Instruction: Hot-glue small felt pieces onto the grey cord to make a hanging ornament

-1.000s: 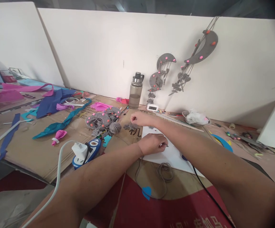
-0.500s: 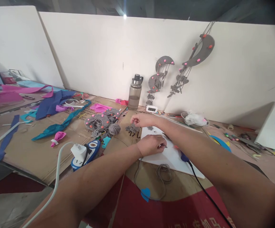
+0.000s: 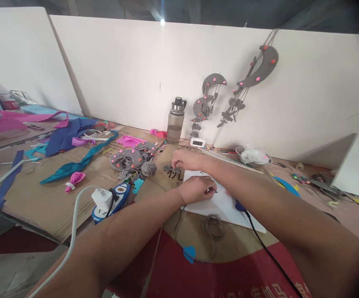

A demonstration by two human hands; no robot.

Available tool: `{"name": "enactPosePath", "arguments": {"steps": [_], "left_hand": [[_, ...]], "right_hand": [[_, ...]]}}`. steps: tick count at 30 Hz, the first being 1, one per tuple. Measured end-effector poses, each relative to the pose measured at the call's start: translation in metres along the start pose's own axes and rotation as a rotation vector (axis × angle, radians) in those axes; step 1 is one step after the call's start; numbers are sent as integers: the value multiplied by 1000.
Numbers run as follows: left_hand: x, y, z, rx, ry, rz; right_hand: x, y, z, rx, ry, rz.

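Note:
Fingers curled, my left hand (image 3: 197,190) rests over the white board (image 3: 229,211) and pinches something small at its fingertips, too small to make out. Farther back, my right hand (image 3: 184,160) reaches across to small grey pieces (image 3: 168,168) on the cardboard, its fingertips together and pointing down; what lies between them is hidden. A loop of grey cord (image 3: 214,227) lies in front of the board, beside a blue paper shape (image 3: 189,253). The blue handle (image 3: 240,205) of a corded tool sits on the board beneath my right forearm.
A water bottle (image 3: 175,122) and a small white clock (image 3: 197,142) stand by the wall. Left are grey crescents with a yarn ball (image 3: 149,168), a blue power strip (image 3: 121,194) and coloured fabric (image 3: 80,159). Grey crescent hangings (image 3: 264,68) are on the wall.
My right hand has shifted slightly at the grey pieces, its fingers now lower and closer to the cardboard. My left hand has hardly moved.

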State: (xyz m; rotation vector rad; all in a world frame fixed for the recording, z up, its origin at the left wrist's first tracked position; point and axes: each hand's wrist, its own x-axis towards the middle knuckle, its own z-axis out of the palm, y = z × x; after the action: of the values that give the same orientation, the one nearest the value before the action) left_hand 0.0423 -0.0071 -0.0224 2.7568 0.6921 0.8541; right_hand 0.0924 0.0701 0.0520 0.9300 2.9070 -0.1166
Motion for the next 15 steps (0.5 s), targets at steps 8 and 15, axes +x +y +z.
{"name": "enactPosePath", "arguments": {"steps": [8,15], "left_hand": [[0,-1,0,-4,19,34],[-1,-2,1,4,5,37]], "right_hand": [[-15,12,-5,105,-5,69],[-28,9,-20,25,-203,170]]}}
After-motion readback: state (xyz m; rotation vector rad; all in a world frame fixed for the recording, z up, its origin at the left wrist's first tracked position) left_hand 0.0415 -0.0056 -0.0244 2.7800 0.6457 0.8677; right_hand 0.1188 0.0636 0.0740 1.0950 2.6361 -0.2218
